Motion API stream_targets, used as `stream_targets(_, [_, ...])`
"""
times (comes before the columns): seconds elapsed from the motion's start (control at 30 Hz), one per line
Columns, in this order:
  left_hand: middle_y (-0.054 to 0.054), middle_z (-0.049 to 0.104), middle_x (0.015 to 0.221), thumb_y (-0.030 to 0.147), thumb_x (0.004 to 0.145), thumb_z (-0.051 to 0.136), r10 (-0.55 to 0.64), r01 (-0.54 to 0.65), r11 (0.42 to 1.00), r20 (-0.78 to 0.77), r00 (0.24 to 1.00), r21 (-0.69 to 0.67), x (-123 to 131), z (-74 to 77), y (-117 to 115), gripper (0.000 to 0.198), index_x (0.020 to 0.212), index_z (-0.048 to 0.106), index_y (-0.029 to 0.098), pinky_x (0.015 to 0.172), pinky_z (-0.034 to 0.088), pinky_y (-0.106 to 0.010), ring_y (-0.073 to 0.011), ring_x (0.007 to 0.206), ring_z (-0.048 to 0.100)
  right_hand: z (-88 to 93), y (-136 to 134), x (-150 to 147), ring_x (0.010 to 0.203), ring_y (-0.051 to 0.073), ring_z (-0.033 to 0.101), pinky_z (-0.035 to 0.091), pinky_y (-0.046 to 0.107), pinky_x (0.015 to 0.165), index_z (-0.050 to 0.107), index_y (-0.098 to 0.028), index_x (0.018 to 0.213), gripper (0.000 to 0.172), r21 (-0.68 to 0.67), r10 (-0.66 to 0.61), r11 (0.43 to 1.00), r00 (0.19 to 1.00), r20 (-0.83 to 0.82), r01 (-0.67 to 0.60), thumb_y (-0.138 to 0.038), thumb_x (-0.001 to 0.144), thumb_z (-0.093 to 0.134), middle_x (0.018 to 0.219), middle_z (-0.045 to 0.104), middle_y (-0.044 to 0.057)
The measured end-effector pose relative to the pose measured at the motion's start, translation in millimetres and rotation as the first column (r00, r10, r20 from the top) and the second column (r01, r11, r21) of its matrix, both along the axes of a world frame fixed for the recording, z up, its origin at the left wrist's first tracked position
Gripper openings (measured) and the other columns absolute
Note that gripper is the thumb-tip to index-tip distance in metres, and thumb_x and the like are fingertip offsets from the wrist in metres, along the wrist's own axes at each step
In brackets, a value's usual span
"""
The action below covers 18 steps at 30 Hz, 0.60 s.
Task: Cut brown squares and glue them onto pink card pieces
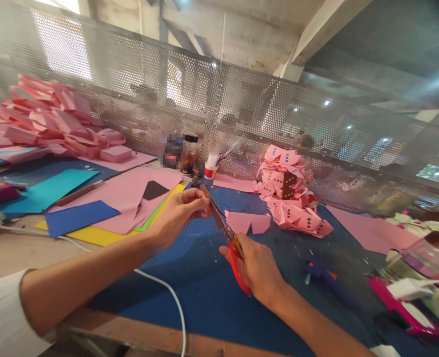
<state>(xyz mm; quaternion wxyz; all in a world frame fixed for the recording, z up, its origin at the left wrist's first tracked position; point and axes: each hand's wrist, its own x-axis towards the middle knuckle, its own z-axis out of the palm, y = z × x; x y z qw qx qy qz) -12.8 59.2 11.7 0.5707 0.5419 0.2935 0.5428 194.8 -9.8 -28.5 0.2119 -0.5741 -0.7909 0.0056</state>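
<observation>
Both closed, the left grip (182, 210) pinches a slim dark-brown paper strip (218, 219) above the dark-blue table (212, 317) while the right grip (260, 265) clasps red-handled metal scissors (235, 270) at it, apparently mid-cut, so the next snip likely calls for holding the strip steady.
</observation>
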Motion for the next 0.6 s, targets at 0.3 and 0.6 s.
stream_targets(0.3, [0.001,0.066,0.070,0.029,0.080,0.073,0.019,-0.020,1.000,-0.018,1.000,-0.016,-1.6,-1.5,1.3,0.017,0.077,0.061,0.018,0.061,0.042,-0.023,-0.0102,0.064,0.058,0.5,0.0,0.4,0.062,0.020,0.069,0.034,0.027,0.053,0.054,-0.021,0.087,0.039,0.020,0.010,1.000,1.000,-0.007,-0.010,-0.058,0.098,0.047,0.077,0.071,0.004])
stream_targets(0.6, [0.001,0.064,0.068,0.029,0.079,0.073,0.022,-0.022,1.000,-0.023,0.999,-0.008,-3.1,0.5,3.0,0.017,0.076,0.060,0.018,0.052,0.034,-0.021,-0.0099,0.060,0.056,2.5,-0.6,1.6,0.062,0.018,0.067,0.036,0.027,0.054,0.054,-0.022,0.088,0.037,0.012,0.033,0.999,0.998,-0.047,-0.033,-0.057,0.099,0.047,0.080,0.072,0.004])
